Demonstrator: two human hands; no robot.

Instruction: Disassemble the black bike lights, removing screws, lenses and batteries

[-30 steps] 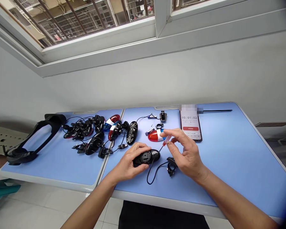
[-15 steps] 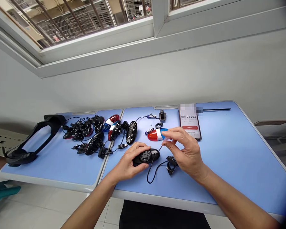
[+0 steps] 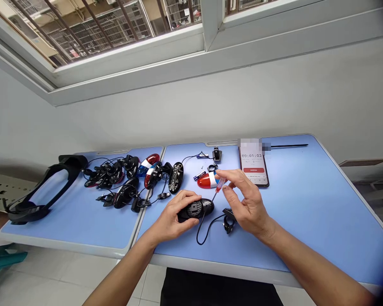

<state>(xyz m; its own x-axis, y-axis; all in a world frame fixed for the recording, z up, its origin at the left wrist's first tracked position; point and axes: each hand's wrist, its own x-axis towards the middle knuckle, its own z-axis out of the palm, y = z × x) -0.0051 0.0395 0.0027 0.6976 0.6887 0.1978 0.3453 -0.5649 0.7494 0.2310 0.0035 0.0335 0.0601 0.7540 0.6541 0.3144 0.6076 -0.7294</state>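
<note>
My left hand [image 3: 175,214] grips the black oval housing [image 3: 207,205] by its left part, thumb and fingers around a round mount. A small screwdriver [image 3: 218,186] with a clear and red handle stands tilted, its tip on the housing's right end. The fingers of my right hand [image 3: 245,202] are at the top of its handle. From the housing a black cable loops to a black clamp piece [image 3: 229,221] beside my right hand. Behind my right fingers lies a red, white and blue light cover [image 3: 207,180], partly hidden.
A phone [image 3: 254,168] showing a timer lies behind my right hand. Several black lights with cables [image 3: 127,192] are heaped at the left, near an open housing [image 3: 176,177]. Batteries [image 3: 199,175], a black strap frame [image 3: 51,191] and a thin black rod [image 3: 289,146] also lie there.
My right thumb has moved away from the screwdriver, leaving its red part in view, while the index finger stays near the top. My left hand holds the housing as before.
</note>
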